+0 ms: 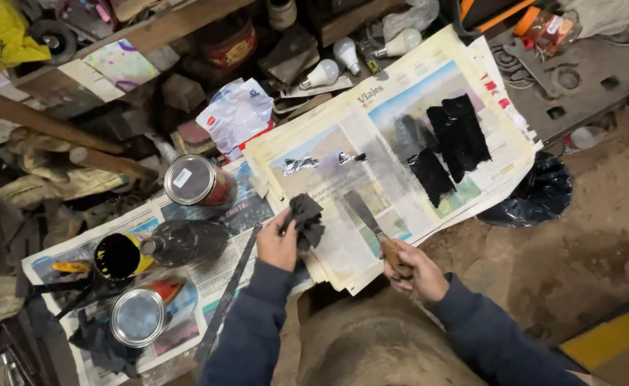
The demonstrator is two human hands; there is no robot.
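Note:
My left hand (277, 244) grips a crumpled dark rag (304, 219) and holds it over the newspaper (343, 154) spread on the ground. My right hand (413, 270) is closed on the wooden handle of a knife (373, 227), whose flat metal blade lies across the paper and points up-left. The rag and the blade are a short way apart. Black paint patches (449, 146) and a grey smear stain the paper's right half. Both forearms wear dark blue sleeves.
An open can of black paint (117, 256), a dark bottle (182, 241) and two closed tins (189, 180) (138, 317) stand on newspaper at left. A long dark metal bar (229, 293) lies beside my left arm. Light bulbs (346, 58), a white bag (236, 113), a black bag (536, 193).

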